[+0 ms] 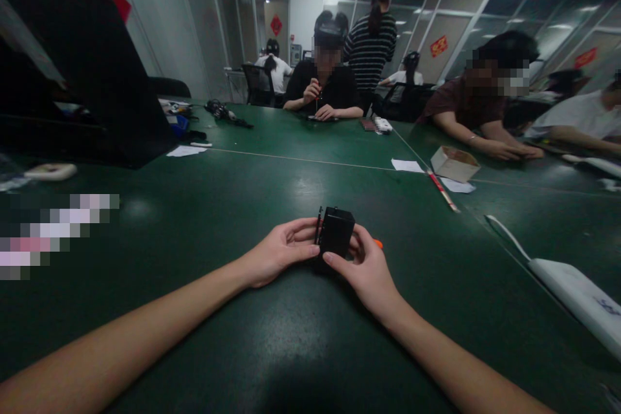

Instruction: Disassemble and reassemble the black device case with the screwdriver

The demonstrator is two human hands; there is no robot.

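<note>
A small black box (pixel 338 233) stands over the green table in front of me. My right hand (pixel 367 262) grips it from the right, with the thumb on the near face and the fingers curled behind. A thin black panel (pixel 318 226) runs along the box's left side, seemingly a little apart at the top. My left hand (pixel 291 247) pinches this panel between thumb and fingers. An orange tip (pixel 378 244) of something shows just past my right hand; the rest is hidden.
The green table (pixel 204 349) stretches ahead. At right lie a white power strip (pixel 577 294), a red-and-white stick (pixel 441 189) and an open cardboard box (pixel 455 163). A dark screen-like panel (pixel 92 65) rises at left. Across the table, a person (pixel 324 81) holds a screwdriver-like tool.
</note>
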